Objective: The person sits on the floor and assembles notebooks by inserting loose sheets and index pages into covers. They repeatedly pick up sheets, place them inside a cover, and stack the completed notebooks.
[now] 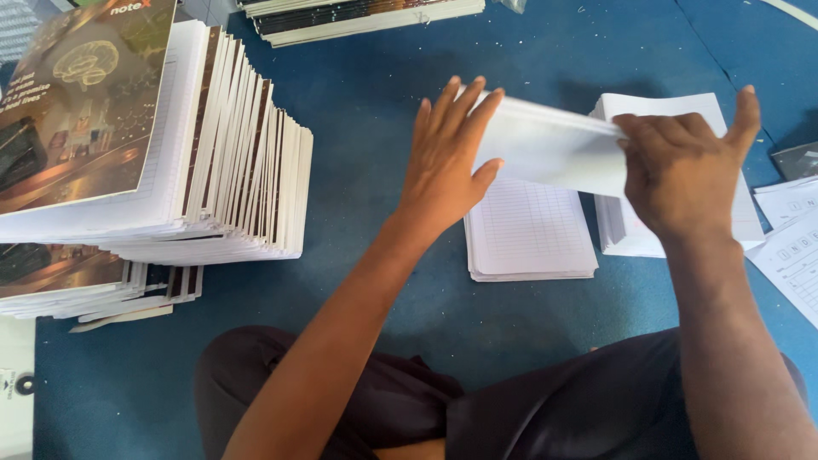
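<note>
A bundle of white sheets (550, 145) hangs in the air between both hands, above a low stack of ruled pages (528, 230) on the blue floor covering (383, 94). My left hand (447, 158) lies flat against the bundle's left end, fingers straight and together. My right hand (682, 166) pinches the bundle's right end, thumb raised. Behind my right hand stands a taller pile of white paper (660, 106), partly hidden by it.
A leaning tall stack of exercise books with dark printed covers (145, 145) fills the left side, with a lower stack (94, 285) beneath it. More books (358, 17) lie at the top edge. Loose printed sheets (792, 238) lie at the right. My dark-clothed legs (511, 409) are in front.
</note>
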